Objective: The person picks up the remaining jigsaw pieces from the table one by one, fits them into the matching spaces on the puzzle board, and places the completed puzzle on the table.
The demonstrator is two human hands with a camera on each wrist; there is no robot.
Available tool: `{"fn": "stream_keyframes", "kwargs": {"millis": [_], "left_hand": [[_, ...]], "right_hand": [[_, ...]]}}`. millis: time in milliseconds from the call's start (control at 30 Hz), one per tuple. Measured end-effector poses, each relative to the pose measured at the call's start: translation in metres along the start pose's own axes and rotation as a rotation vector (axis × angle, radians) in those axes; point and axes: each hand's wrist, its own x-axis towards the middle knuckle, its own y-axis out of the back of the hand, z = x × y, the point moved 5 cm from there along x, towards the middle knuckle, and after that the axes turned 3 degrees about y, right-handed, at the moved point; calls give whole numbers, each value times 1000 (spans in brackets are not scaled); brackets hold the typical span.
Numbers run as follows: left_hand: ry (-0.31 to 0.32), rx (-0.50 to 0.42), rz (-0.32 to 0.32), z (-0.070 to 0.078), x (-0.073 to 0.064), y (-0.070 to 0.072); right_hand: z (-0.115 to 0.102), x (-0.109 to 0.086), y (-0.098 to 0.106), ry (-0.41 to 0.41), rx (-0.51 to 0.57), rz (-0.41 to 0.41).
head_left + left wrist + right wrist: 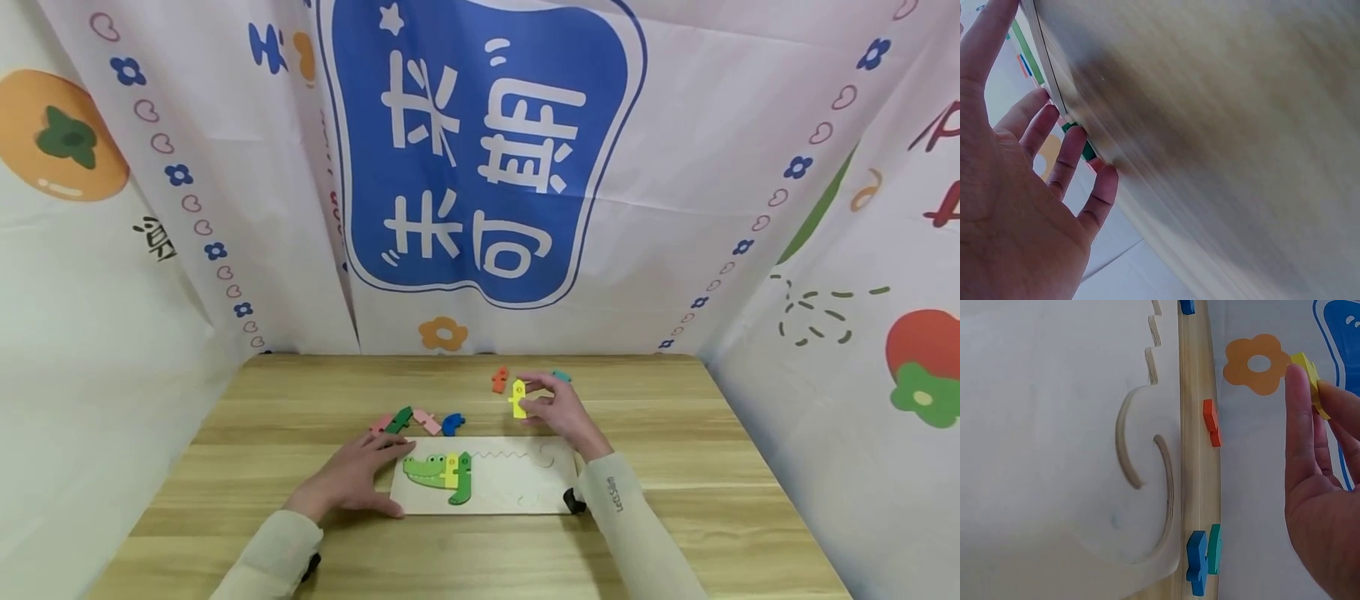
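A pale wooden puzzle board (517, 479) lies on the table, with a green crocodile head piece (424, 473), a yellow piece (451, 472) and a green leg piece (463, 482) set at its left end. My left hand (351, 477) rests at the board's left end, thumb by the near corner and fingers spread toward the far corner. Beyond the board's far edge, my right hand (557, 410) pinches another yellow puzzle piece (519, 400) between thumb and fingers, holding it upright. The right wrist view shows this yellow piece (1307, 374) at the fingertips, and a curled tail groove in the board.
Behind the board's far left corner lie a pink piece (380, 423), a dark green piece (399, 420), a light pink piece (427, 422) and a blue piece (453, 424). Farther back are an orange piece (499, 380) and a teal piece (562, 377). Printed curtains surround the wooden table (300, 387).
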Motion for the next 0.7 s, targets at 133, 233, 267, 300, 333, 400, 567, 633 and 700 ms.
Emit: {"fn": "stream_keyframes", "kwargs": {"millis": [133, 233, 267, 300, 333, 400, 567, 633, 700], "left_hand": [[7, -3, -9, 0, -1, 0], [18, -11, -18, 1, -2, 1], [19, -12, -20, 1, -2, 1], [19, -11, -20, 1, -2, 1], [18, -10, -19, 1, -2, 1], [16, 0, -17, 1, -2, 1], [7, -2, -10, 1, -2, 2], [4, -7, -9, 2, -2, 3], [1, -12, -9, 3, -1, 3]], "right_hand": [[1, 0, 0, 8, -10, 3], [0, -1, 0, 15, -15, 13], [-1, -1, 0, 15, -18, 17], [-1, -2, 0, 15, -20, 19], [-1, -2, 0, 12, -22, 21], [-1, -2, 0, 10, -34, 24], [0, -3, -1, 13, -68, 25], [-1, -5, -2, 14, -72, 22], [-1, -7, -3, 7, -74, 16]]}}
